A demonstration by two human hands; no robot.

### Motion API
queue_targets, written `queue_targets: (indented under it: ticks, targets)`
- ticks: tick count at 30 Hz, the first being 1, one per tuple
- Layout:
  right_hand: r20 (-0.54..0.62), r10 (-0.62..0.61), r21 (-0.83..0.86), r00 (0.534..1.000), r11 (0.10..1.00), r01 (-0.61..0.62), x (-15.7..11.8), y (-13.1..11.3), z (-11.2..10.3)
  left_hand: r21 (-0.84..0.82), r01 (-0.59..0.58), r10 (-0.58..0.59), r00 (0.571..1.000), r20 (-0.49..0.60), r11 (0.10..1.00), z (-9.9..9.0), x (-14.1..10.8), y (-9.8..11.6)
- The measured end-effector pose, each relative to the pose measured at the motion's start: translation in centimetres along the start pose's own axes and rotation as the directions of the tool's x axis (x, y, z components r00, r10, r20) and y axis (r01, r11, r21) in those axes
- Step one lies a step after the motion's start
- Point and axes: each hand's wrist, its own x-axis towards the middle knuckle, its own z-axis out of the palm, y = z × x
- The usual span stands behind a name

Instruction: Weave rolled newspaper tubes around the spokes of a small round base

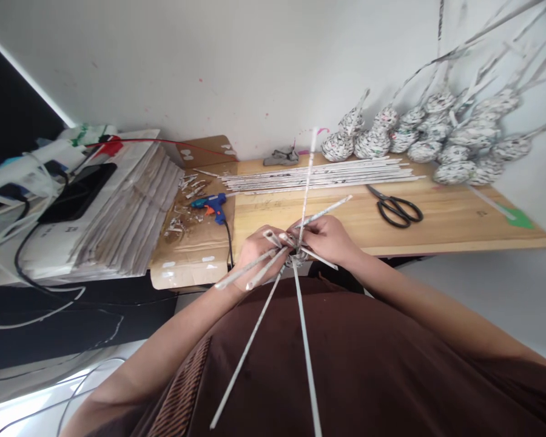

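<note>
"Just off the near edge of the desk, what's being held?"
"A small woven paper piece, its paper sticks splaying outward."
"And the fingers?"
"Those of the left hand clasp one side; those of the right hand pinch the other."

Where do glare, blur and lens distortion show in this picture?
Head view: glare washes out the bright patch at lower left; head view: the paper stick pointing wallward looks soft near its tip; head view: wide-angle stretching seems to lengthen the right forearm.
</note>
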Motion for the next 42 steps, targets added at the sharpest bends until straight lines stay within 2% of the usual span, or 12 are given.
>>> queue_targets:
  ticks: [5, 11, 15, 18, 21, 24, 26, 31, 34, 38, 40, 42]
  targets:
    - [-0.063, -0.167, -0.195, 0.984, 0.969, 0.152, -0.8, -0.6, 0.2, -0.020, 0.146, -0.147, 0.988, -0.056, 0.989, 0.3, 0.7, 0.1]
    - [-0.118, -0.385, -0.264, 0.915, 0.901, 0.345, -1.5, -0.7, 0.3, -0.088, 0.345, -0.351, 0.934, -0.066, 0.934, 0.9, 1.3, 0.4]
    - [-0.126, -0.517, -0.269, 0.846, 0.839, 0.473, -1.6, -0.3, 0.3, -0.077, 0.367, -0.371, 0.927, -0.052, 0.927, 0.9, 1.4, 0.6]
    - [-0.082, -0.615, -0.254, 0.784, 0.774, 0.580, -1.6, 0.0, 0.2, -0.038, 0.379, -0.379, 0.925, 0.027, 0.924, 0.7, 1.4, 0.6]
    - [-0.055, -0.656, -0.210, 0.753, 0.745, 0.634, -1.5, 0.3, 0.2, 0.056, 0.302, -0.305, 0.949, 0.079, 0.952, 0.5, 1.3, 0.5]
    - [-0.080, -0.613, -0.162, 0.786, 0.786, 0.597, -1.4, 0.4, 0.4, 0.177, 0.225, -0.237, 0.970, 0.049, 0.958, 0.5, 1.4, 0.5]
    - [-0.101, -0.582, -0.139, 0.807, 0.812, 0.568, -1.4, 0.2, 0.5, 0.207, 0.228, -0.242, 0.970, 0.040, 0.951, 0.6, 1.4, 0.6]
    - [-0.154, -0.633, -0.337, 0.758, 0.755, 0.562, -2.2, -1.0, -0.4, 0.098, 0.377, -0.379, 0.925, 0.001, 0.921, 0.7, 1.6, 1.1]
    - [-0.078, -0.646, -0.468, 0.760, 0.696, 0.544, -3.0, -1.6, -0.9, 0.045, 0.448, -0.448, 0.894, -0.021, 0.893, 0.7, 1.5, 1.2]
    - [0.078, -0.596, -0.600, 0.799, 0.612, 0.516, -3.7, -1.9, -0.9, -0.038, 0.401, -0.402, 0.914, -0.047, 0.915, 0.9, 1.2, 1.0]
    - [0.114, -0.570, -0.654, 0.813, 0.573, 0.494, -3.8, -2.1, -0.7, -0.059, 0.389, -0.393, 0.917, -0.064, 0.919, 1.1, 1.2, 0.9]
    - [0.115, -0.535, -0.670, 0.837, 0.580, 0.463, -3.9, -2.2, -0.5, -0.068, 0.379, -0.384, 0.918, -0.094, 0.923, 1.2, 1.1, 0.7]
